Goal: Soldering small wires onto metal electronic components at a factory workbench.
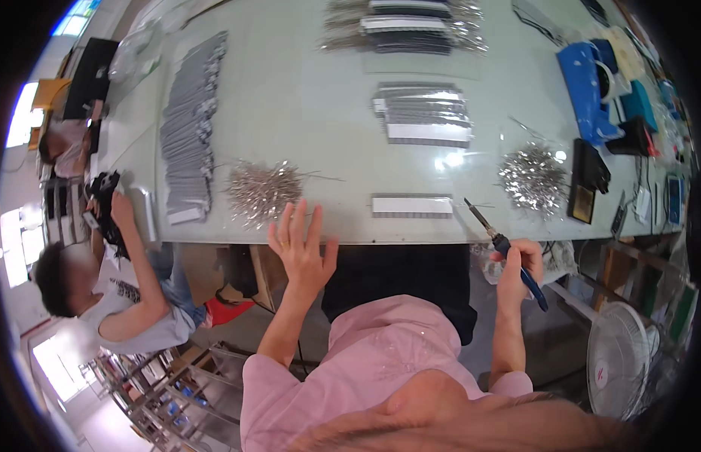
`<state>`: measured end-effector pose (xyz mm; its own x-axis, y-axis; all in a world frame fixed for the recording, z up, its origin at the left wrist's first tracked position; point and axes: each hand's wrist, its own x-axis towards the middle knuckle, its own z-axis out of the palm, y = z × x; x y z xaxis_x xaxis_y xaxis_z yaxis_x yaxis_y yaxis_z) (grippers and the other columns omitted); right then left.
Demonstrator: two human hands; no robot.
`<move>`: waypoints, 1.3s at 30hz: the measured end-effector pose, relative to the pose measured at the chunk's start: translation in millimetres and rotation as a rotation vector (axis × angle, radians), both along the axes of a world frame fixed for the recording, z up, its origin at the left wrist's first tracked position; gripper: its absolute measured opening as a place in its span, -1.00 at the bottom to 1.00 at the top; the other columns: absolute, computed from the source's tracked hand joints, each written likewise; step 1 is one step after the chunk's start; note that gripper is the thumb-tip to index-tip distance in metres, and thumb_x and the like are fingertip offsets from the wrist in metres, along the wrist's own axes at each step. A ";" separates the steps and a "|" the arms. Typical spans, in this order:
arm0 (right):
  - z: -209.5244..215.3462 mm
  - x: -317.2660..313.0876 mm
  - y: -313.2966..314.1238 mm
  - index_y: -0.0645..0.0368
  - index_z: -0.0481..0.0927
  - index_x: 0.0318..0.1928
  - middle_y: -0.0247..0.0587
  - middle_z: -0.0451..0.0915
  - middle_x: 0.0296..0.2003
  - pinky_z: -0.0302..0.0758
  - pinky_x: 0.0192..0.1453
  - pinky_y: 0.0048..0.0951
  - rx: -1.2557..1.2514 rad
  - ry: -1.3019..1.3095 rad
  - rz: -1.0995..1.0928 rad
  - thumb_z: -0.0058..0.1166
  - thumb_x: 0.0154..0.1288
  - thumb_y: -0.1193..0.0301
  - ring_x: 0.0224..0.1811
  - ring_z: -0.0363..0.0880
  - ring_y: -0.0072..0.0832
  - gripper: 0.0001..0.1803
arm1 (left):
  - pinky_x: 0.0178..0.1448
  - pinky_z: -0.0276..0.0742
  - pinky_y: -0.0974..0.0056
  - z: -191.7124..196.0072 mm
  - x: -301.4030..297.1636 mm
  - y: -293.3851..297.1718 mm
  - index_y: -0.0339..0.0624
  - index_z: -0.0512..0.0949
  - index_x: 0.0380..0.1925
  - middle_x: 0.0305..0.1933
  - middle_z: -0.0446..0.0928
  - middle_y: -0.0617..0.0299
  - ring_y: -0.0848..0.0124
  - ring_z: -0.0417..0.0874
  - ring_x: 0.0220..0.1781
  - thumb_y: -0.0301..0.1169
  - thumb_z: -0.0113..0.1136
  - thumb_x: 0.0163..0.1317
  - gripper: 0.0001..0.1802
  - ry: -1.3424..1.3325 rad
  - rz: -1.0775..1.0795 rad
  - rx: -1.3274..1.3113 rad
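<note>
My left hand (300,245) is open with its fingers spread, at the table's front edge. Its fingertips reach the near side of a heap of thin silvery wire-like pieces (264,194); whether they touch any is hard to tell. My right hand (520,264) is closed around the handle of a soldering iron (503,245), whose tip points up and left over the table. Left of that tip lies a white strip with a grey toothed edge (412,205). A second silvery heap (534,179) sits beyond the iron, to the right.
Stacked strips with grey pieces (427,113) lie farther back, with another wired stack (405,24) behind. A long row of grey pieces (190,128) runs down the left. A blue tape dispenser (584,90) and black soldering stand (587,181) are right. Another person (139,316) handles something black.
</note>
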<state>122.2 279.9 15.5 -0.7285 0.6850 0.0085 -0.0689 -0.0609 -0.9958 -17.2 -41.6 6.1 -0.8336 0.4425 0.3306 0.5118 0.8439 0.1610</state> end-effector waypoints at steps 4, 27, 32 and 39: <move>11.1 -17.8 -14.4 0.30 0.48 -0.16 -0.21 0.53 -0.28 0.70 -0.26 -0.49 0.059 -0.074 0.171 0.06 0.38 0.58 -0.36 0.63 -0.50 -0.92 | 0.45 -0.04 -0.17 -10.2 1.6 3.1 -0.12 0.55 0.18 0.29 0.42 0.15 0.14 0.32 0.42 -0.17 0.22 0.21 -0.46 -0.005 -0.001 0.017; 37.3 -80.4 -81.0 0.21 0.62 -0.33 -0.22 0.62 -0.46 0.47 -0.47 -0.55 0.568 -0.078 0.473 0.35 0.06 0.61 -0.53 0.59 -0.49 -0.83 | 0.37 0.13 -0.07 -9.0 -14.9 15.5 0.02 0.53 0.20 0.14 0.44 0.32 0.33 0.41 0.20 -0.07 0.29 0.12 -0.38 -0.051 -0.218 0.072; 38.1 -83.7 -81.0 0.21 0.61 -0.32 -0.22 0.61 -0.47 0.47 -0.48 -0.53 0.617 -0.061 0.490 0.34 0.05 0.62 -0.54 0.58 -0.47 -0.82 | 0.37 0.12 -0.07 -9.2 -15.5 15.3 0.04 0.53 0.21 0.15 0.44 0.33 0.34 0.39 0.21 -0.07 0.29 0.11 -0.37 -0.055 -0.225 0.069; 42.7 -90.3 -81.2 0.21 0.60 -0.33 -0.23 0.61 -0.48 0.47 -0.49 -0.51 0.641 -0.080 0.521 0.35 0.04 0.62 -0.55 0.59 -0.46 -0.81 | 0.38 0.10 -0.08 -8.7 -17.1 15.0 0.05 0.52 0.22 0.15 0.43 0.33 0.34 0.39 0.22 -0.07 0.29 0.11 -0.37 -0.069 -0.231 0.078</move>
